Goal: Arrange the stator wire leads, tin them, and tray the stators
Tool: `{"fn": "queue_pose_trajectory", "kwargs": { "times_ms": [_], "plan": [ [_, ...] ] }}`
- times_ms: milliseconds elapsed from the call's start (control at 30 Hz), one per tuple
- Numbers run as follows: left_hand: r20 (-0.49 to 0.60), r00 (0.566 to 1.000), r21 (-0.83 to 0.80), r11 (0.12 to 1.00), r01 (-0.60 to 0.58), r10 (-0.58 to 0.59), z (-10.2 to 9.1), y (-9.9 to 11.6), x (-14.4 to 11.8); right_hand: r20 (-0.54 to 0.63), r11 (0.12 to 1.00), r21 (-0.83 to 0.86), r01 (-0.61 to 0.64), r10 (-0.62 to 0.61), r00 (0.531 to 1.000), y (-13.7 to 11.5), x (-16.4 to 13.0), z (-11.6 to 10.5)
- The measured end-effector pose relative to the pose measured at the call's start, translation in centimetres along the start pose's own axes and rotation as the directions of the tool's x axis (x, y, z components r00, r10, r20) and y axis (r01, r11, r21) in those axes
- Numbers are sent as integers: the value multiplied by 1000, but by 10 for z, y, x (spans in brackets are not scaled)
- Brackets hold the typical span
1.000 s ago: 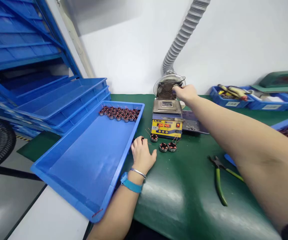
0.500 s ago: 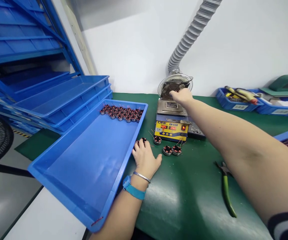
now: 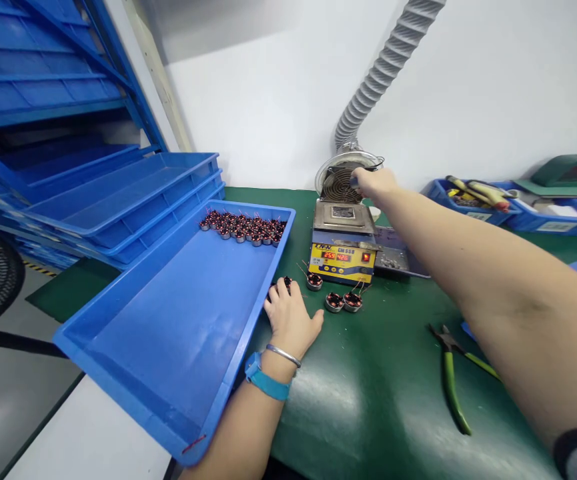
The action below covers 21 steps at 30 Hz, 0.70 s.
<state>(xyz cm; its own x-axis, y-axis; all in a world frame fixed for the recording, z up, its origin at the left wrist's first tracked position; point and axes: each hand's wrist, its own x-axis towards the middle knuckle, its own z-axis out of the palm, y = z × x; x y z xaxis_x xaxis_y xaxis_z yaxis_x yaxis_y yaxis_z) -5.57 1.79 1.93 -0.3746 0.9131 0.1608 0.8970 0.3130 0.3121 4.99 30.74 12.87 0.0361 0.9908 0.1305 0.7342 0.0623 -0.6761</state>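
In the head view, the left hand (image 3: 291, 321) reaches palm down over the green tabletop (image 3: 368, 373), its fingertips on a wire-wound coil (image 3: 288, 283) just beside the right rim of a long blue tray (image 3: 178, 327). The fingers partly hide that coil, so whether this grip is clamped on it cannot be told. A bangle (image 3: 283, 355) and a blue band (image 3: 268, 383) circle the left wrist.

The right hand (image 3: 375, 185) is raised before the round grille (image 3: 341, 185) behind a yellow-fronted heater (image 3: 343, 261) with red digits; its fingers are curled together, and what this grip holds, if anything, cannot be told.

Three more coils (image 3: 353, 303) sit in front of the heater, two side by side, one nearer the tray. Many others (image 3: 241, 228) crowd the tray's far end. Green-handled pliers (image 3: 451, 381) lie beneath the right forearm's near side.
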Motion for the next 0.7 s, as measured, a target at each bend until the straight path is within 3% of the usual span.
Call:
{"fn": "queue_pose_trajectory", "kwargs": {
  "times_ms": [200,500,700],
  "plan": [
    [19,1000,-5,1000,2,-1,-2,0,0,-10,990,75,-120,121,993,-4,-5,-14],
    [60,998,-38,999,-28,30,-4,2,-1,-109,998,66,3,5,994,11,-3,9],
    [68,994,-47,996,-78,81,-5,3,-3,-96,1000,-16,14,-16,995,20,6,19]
  ]
}}
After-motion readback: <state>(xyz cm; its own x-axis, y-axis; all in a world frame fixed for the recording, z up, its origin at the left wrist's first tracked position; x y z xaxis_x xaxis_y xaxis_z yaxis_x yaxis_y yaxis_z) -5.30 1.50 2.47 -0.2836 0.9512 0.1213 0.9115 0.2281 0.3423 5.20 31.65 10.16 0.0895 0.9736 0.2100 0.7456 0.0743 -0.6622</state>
